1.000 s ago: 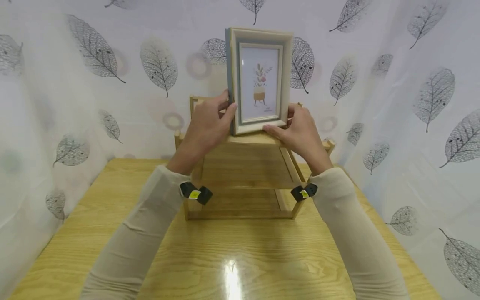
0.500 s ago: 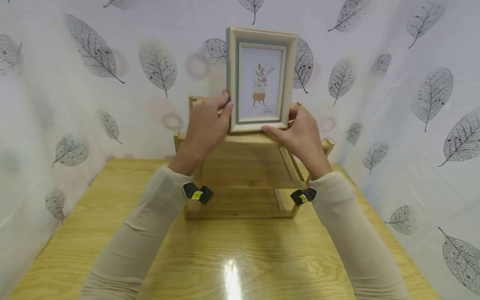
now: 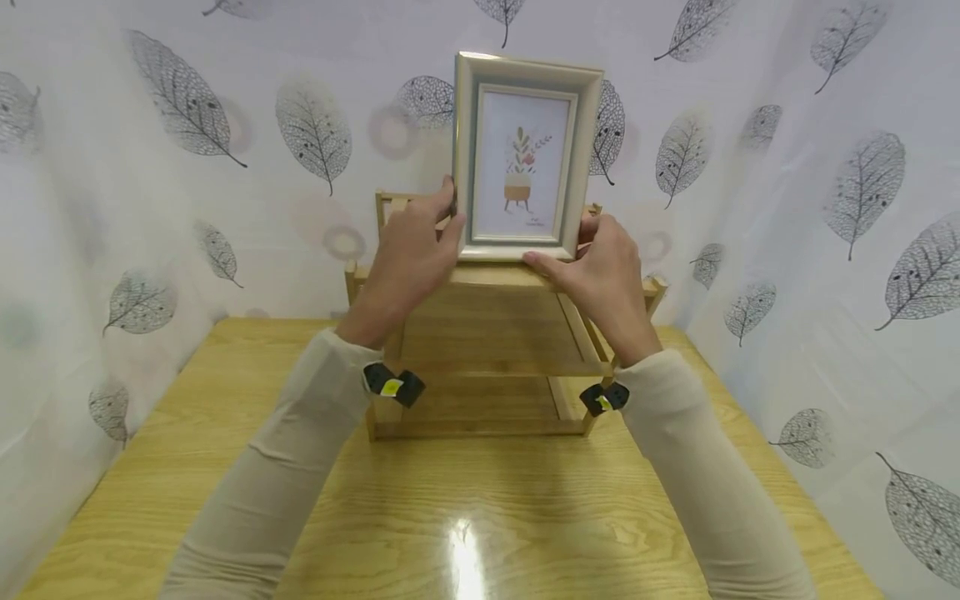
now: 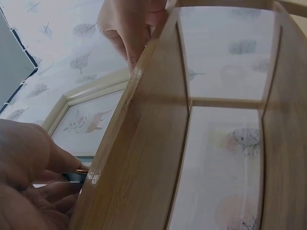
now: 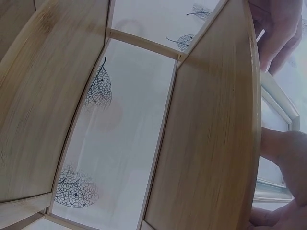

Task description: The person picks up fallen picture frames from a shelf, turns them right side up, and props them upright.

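A cream picture frame [image 3: 528, 171] with a potted-plant print stands upright on the top board of a wooden shelf rack [image 3: 495, 329] in the head view. My left hand [image 3: 411, 262] pinches its left side low down, thumb in front and fingers at the edge. The lower right corner is held by my right hand [image 3: 606, 271], its thumb on the bottom rim and fingers around the side. Seen from below in the left wrist view, the frame [image 4: 91, 91] is partly hidden by the rack's board [image 4: 129, 158]. The right wrist view shows its edge [image 5: 273, 96] beyond the board.
The rack's lower tiers [image 3: 472, 404] sit beneath the top board, on a glossy wooden table [image 3: 375, 517]. Behind and at both sides hangs a white leaf-print curtain [image 3: 255, 200]. A black band [image 3: 393, 387] is worn on each wrist.
The picture frame has turned to face me more squarely, its right side swinging outward and its left side panel dropping from sight. Both hands keep their hold with small shifts.
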Action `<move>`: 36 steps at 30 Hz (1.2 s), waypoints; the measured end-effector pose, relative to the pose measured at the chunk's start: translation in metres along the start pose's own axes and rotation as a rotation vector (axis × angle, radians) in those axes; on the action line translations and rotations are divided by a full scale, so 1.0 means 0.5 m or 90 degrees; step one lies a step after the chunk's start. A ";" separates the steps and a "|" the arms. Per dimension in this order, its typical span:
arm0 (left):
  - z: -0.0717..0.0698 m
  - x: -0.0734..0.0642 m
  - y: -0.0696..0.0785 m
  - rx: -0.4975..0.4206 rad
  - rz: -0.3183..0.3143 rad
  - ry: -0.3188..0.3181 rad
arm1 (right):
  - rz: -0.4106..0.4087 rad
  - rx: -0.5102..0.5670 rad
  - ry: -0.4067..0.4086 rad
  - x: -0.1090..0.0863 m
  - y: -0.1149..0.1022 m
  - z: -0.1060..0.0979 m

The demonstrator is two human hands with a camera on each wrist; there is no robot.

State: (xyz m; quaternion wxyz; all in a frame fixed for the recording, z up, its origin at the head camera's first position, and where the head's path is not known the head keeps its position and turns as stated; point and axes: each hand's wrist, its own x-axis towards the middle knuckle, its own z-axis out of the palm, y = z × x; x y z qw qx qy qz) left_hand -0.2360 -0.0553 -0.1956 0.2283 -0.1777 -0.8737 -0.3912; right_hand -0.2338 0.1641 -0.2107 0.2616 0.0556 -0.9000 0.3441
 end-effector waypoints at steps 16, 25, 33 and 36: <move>-0.001 0.007 -0.004 0.050 0.016 -0.003 | 0.017 -0.003 0.016 -0.009 -0.009 0.004; -0.011 0.000 0.000 0.040 -0.018 -0.003 | -0.016 -0.004 -0.005 -0.012 -0.010 -0.002; -0.060 -0.099 0.017 0.057 0.135 0.162 | -0.203 0.125 0.103 -0.057 0.016 -0.047; -0.080 -0.163 0.007 0.042 0.244 0.203 | -0.312 0.248 0.168 -0.102 0.031 -0.064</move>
